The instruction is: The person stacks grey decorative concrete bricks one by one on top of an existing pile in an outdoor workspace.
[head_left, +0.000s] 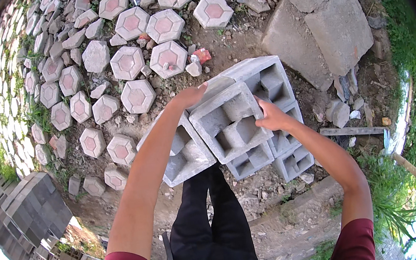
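Note:
A grey hollow concrete block [244, 131] is tilted in front of me at the top of a small stack, its open cavities facing me. My left hand [191, 96] is closed on its far left edge, with the fingertips partly hidden. Gripping the right edge is my right hand [273, 116], its thumb and fingers bent around the rim. Another hollow block [191, 159] leans close against its left side, below my left forearm. More hollow blocks [282, 101] stand behind and to the right, and a lower block [251, 160] shows beneath the held one.
Hexagonal pavers [136, 96] with reddish centres lie in rows at the far left. Broken concrete slabs [334, 36] rest at the far right. Stacked grey blocks [38, 203] stand at the left. A narrow concrete bar [353, 131] and rubble lie to the right.

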`<control>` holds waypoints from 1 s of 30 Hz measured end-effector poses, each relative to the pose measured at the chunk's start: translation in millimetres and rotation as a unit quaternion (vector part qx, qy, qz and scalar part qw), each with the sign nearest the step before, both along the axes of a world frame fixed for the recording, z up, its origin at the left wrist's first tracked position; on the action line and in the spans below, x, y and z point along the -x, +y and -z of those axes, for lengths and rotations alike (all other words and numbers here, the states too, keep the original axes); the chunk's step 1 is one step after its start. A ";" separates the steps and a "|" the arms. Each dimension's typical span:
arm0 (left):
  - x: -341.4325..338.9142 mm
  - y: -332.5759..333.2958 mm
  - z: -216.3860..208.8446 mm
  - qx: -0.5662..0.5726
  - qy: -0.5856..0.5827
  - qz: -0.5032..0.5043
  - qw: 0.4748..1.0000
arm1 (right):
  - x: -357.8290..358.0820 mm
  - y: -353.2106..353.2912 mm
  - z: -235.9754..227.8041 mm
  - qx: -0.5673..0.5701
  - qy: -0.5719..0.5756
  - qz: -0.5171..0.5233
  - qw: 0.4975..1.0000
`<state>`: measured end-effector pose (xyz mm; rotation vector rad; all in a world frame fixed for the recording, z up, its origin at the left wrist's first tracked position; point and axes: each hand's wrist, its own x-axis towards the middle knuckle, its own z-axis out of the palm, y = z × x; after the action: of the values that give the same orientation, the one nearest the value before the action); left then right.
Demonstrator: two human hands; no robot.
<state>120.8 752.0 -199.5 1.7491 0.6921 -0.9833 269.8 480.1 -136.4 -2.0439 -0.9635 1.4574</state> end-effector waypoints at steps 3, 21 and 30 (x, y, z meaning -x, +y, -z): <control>-4.7 -10.3 -6.0 0.014 0.024 -0.019 0.999 | 0.7 -1.7 8.6 0.009 0.015 0.016 1.000; -1.8 -18.8 -31.1 0.115 -0.025 -0.041 0.992 | 17.7 -3.6 -6.2 -0.007 -0.029 0.106 0.994; 5.6 -21.6 -8.5 0.110 -0.080 -0.129 0.982 | 130.8 -75.5 17.4 -0.104 0.180 0.787 0.581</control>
<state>115.2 730.4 -191.0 1.4833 0.6596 -0.7053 139.0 404.6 -153.8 -1.3134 0.8185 0.5085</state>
